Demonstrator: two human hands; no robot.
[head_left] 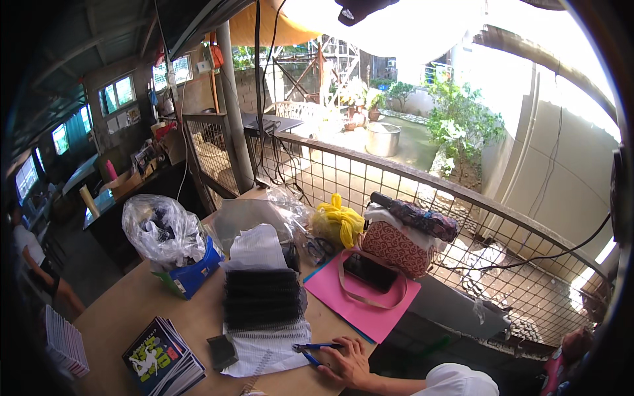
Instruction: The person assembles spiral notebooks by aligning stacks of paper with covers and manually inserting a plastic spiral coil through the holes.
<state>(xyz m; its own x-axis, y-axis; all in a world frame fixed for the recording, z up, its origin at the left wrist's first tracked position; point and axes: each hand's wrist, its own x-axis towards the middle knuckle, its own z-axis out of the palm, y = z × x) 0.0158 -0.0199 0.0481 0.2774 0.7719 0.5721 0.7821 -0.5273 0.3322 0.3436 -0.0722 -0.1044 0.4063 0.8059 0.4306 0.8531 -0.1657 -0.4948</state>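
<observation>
My right hand (pixel 352 364) comes in from the lower right, its fingers curled round the blue handles of a pair of pliers (pixel 319 346). The jaws point left, over a white sheet of paper (pixel 264 350) on the table. Just beyond them, rows of black wire binding coils (pixel 261 297) lie on the paper. A small dark square piece (pixel 222 353) rests at the sheet's left edge. Near the table's front edge is a loose wire spiral (pixel 261 369). My left hand is not in view.
Booklets (pixel 162 356) lie front left, with another stack (pixel 65 340) beside them. Behind stands a blue box (pixel 198 267) with a plastic bag. On the right are a pink folder (pixel 323 290), a phone (pixel 370 272), a patterned pouch (pixel 396 247), scissors (pixel 319 249) and a mesh railing (pixel 409 178).
</observation>
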